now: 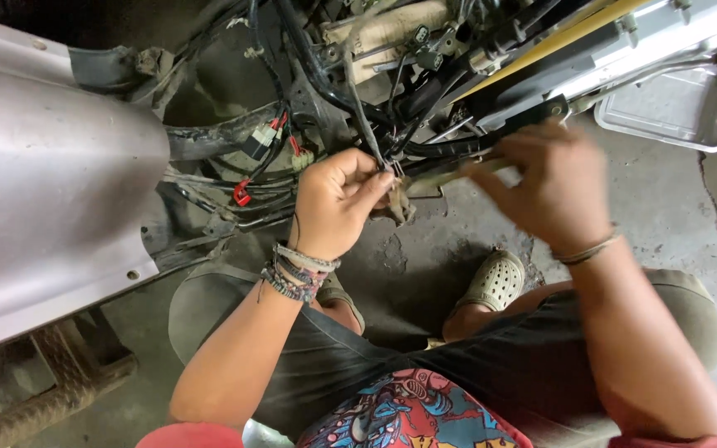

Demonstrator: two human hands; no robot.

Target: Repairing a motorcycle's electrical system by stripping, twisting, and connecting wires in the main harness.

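Two bare hands work among exposed scooter wiring above the cracked concrete floor [425, 265]. Left hand [338, 203] pinches a thin black wire bundle [367, 124] between closed fingers; keeping that pinch near the connector should steady it. Right hand [545, 187], blurred, curls loosely around a dull greenish strip [450, 172]; its grip is unclear. Smooth grey plastic panel [43, 182] lies left.

Stained, cracked grey concrete floor [674, 207]; clear plastic tray [674, 104] at upper right; even daylight, soft shadows.
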